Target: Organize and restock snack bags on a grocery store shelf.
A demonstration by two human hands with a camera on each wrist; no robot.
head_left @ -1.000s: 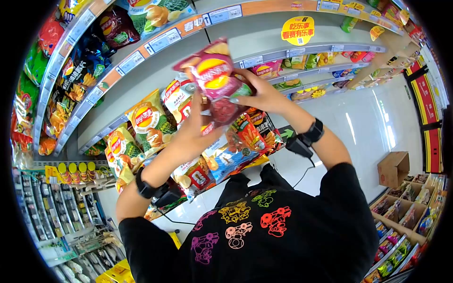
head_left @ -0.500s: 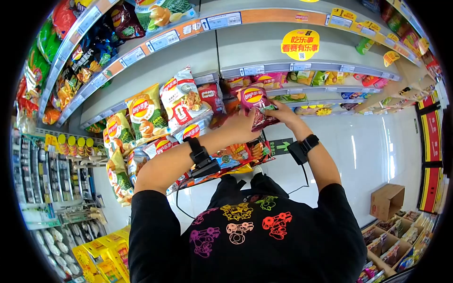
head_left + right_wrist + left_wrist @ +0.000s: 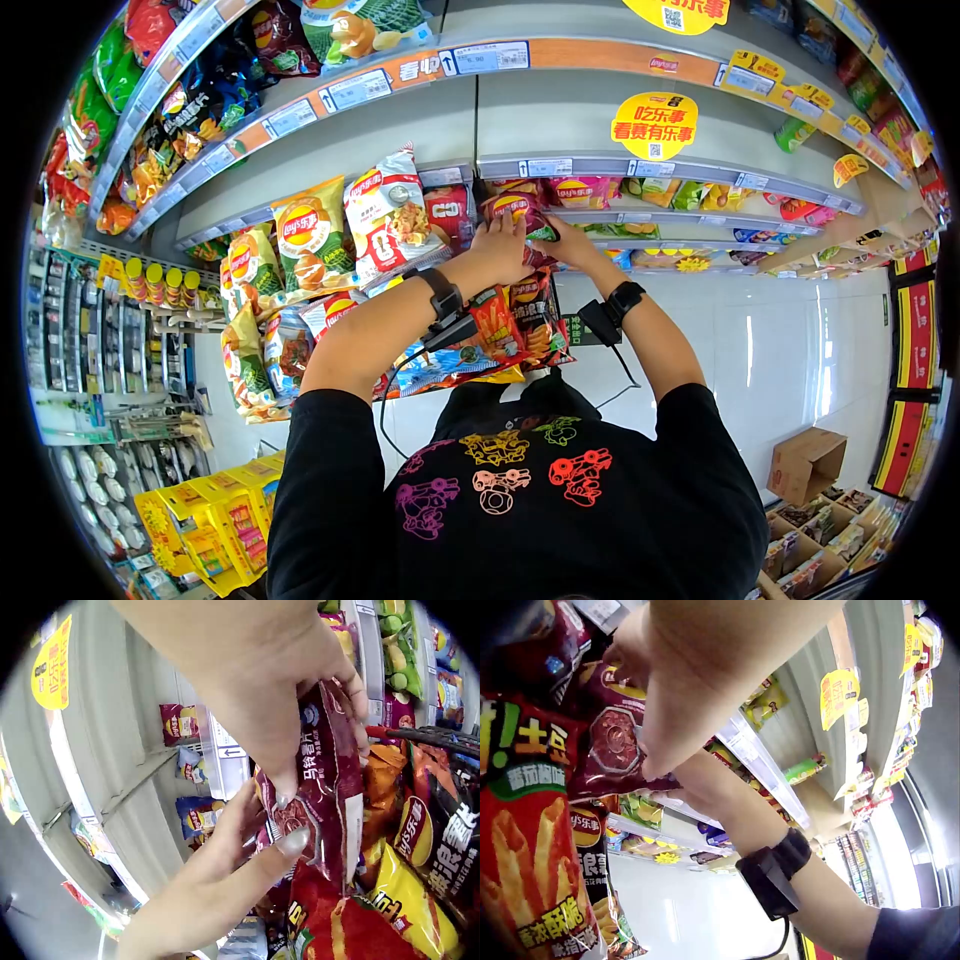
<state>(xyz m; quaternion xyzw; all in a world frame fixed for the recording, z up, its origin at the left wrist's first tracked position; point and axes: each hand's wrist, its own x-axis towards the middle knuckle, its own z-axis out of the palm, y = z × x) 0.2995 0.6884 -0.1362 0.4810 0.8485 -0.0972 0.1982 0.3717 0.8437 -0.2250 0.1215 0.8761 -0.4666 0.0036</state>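
Both hands hold a dark red chip bag (image 3: pixel 615 742) at the lower shelf, by the right end of a heap of bags. In the head view the left hand (image 3: pixel 503 248) lies over the bag's front, and the right hand (image 3: pixel 570 243) grips its right side. The right wrist view shows the right hand (image 3: pixel 300 697) with fingers curled round the bag's edge, while the left thumb presses the front of the bag (image 3: pixel 322 780). A white chip bag (image 3: pixel 385 220) stands left of the hands, beside a small red bag (image 3: pixel 449 213).
Shelf edges with price labels (image 3: pixel 545 168) run behind the hands. A red fries bag (image 3: pixel 532 847) and a black bag (image 3: pixel 442 840) lie near them. A cardboard box (image 3: pixel 806 465) stands on the floor at right, and a yellow display (image 3: pixel 215 520) at lower left.
The dark red bag has moved from high over the heap down and right to the lower shelf. Both hands moved with it, and the view has shifted.
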